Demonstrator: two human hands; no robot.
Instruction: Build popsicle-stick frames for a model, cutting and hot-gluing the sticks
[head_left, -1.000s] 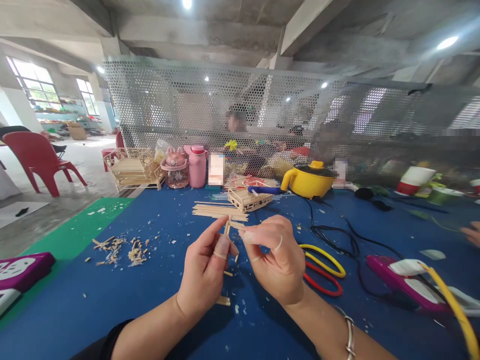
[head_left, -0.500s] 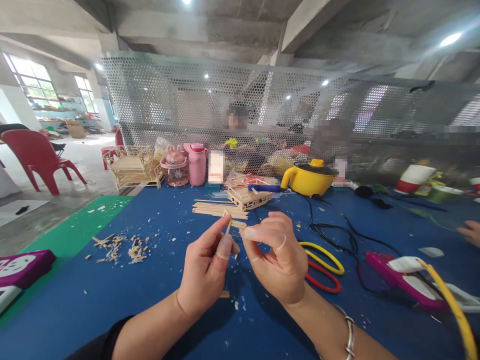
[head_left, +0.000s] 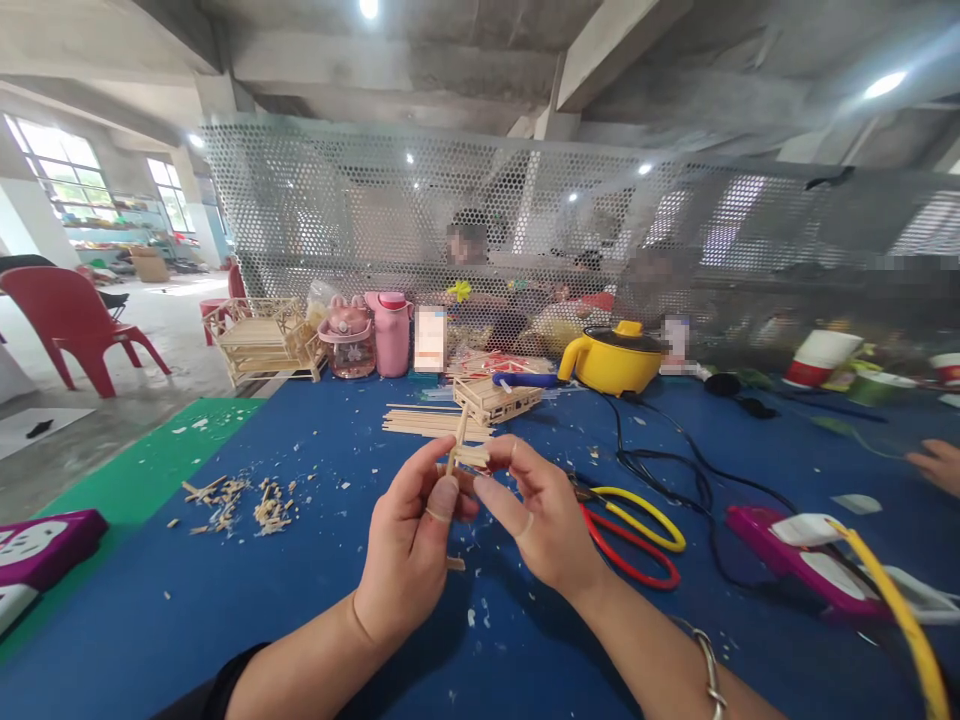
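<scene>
Above the blue table, a small piece made of pale wooden sticks point(head_left: 471, 457) is between my two hands. My left hand point(head_left: 412, 525) pinches its upright stick between thumb and forefinger. From the other side, my right hand point(head_left: 547, 515) has its curled fingers at the short crosswise sticks. Beyond the hands lie a bundle of long thin wooden sticks point(head_left: 420, 422) and a small stick-built frame point(head_left: 499, 400). A short loose stick point(head_left: 455, 564) rests on the table under my left hand. Pliers with one red and one yellow handle point(head_left: 637, 515) lie beside my right wrist.
Wood scraps point(head_left: 270, 505) are scattered at left. A purple power strip point(head_left: 795, 560) and black cables point(head_left: 675, 470) lie at right. Along the perforated metal screen point(head_left: 360, 200) stand a pink bottle point(head_left: 390, 335), a yellow pot point(head_left: 615, 365) and a glue gun with blue body point(head_left: 525, 379). Another person's hand point(head_left: 937, 465) shows far right.
My right hand has turned and lowered, its fingers now at the crosswise sticks. The piece stands more upright in my left hand, and more of the pliers shows.
</scene>
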